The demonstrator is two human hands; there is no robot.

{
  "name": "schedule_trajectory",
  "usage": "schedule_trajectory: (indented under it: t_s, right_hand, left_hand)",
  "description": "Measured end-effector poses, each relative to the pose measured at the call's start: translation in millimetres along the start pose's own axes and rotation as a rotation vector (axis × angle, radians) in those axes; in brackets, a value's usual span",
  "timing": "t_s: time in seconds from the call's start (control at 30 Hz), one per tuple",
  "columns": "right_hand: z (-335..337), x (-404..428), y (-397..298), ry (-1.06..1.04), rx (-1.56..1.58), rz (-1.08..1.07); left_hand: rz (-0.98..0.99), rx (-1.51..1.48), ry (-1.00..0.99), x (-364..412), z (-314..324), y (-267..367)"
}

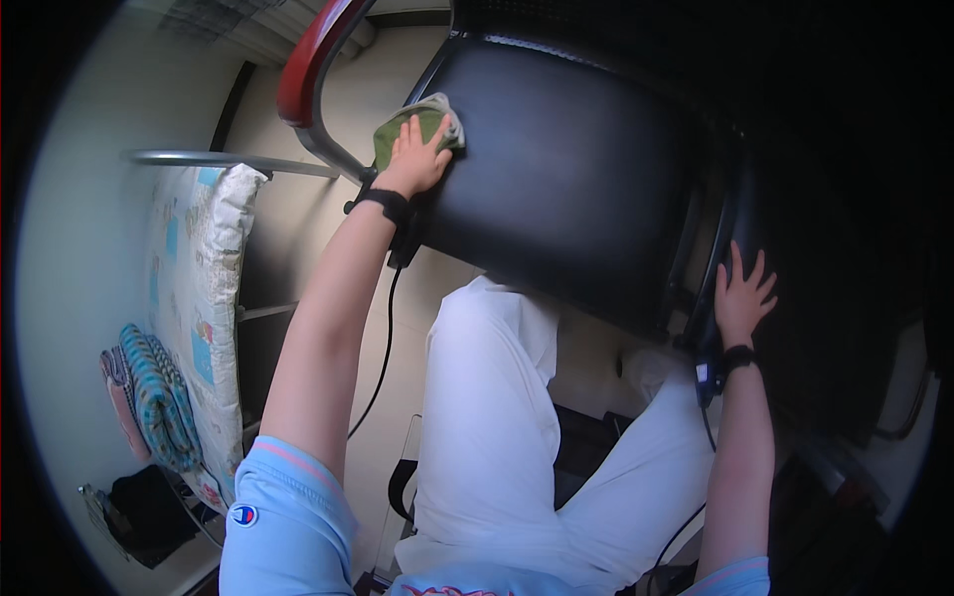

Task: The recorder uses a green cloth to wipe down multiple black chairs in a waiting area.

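Observation:
A green cloth (425, 125) with a grey border lies at the left edge of a black padded seat (566, 164). My left hand (419, 158) presses it flat against the seat, fingers spread over it. Farther right, my right hand (745, 298) rests with fingers apart on the dark surface of the neighbouring seat, holding nothing. Each wrist wears a black band. Deep shadow hides most of that right-hand seat.
A metal armrest with a red pad (302, 82) rises left of the seat. Beyond it stands a metal-framed bed with a patterned mattress (216, 298), bearing a rolled blue blanket (156, 398). A black cable (386, 350) hangs near my left forearm.

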State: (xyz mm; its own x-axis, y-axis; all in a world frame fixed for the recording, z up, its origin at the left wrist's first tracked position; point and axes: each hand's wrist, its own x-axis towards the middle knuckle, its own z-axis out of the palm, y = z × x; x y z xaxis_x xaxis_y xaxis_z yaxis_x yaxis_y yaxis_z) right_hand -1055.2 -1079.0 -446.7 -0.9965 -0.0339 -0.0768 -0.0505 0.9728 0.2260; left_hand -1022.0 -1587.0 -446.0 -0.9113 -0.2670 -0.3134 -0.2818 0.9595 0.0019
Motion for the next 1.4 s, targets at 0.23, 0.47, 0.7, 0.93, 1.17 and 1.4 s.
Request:
schedule_trajectory:
  t_s: [0.23,0.47,0.7,0.93,1.17,1.4]
  right_hand:
    - [8.6,3.2,-9.5,0.14,0.046,-0.076]
    - [7.0,9.2,-6.0,0.162,0.076,-0.069]
    - [6.9,6.4,-5.7,0.181,0.064,-0.042]
    - [5.2,5.9,-11.0,0.198,0.078,-0.043]
    - [4.9,4.7,-6.1,0.207,0.117,-0.038]
    - [0.9,4.0,-15.1,0.215,0.157,-0.048]
  left_hand:
    - [-0.094,0.127,-0.015,106.1,-20.6,23.4]
    - [0.45,0.184,0.141,93.6,-19.5,47.3]
    - [0.599,0.066,0.09,-65.4,-26.2,50.3]
    - [0.483,0.042,0.019,-156.3,-7.8,13.6]
    - [0.184,-0.058,0.234,-138.5,11.6,-6.2]
    - [-0.183,-0.288,0.317,-109.3,47.6,-71.0]
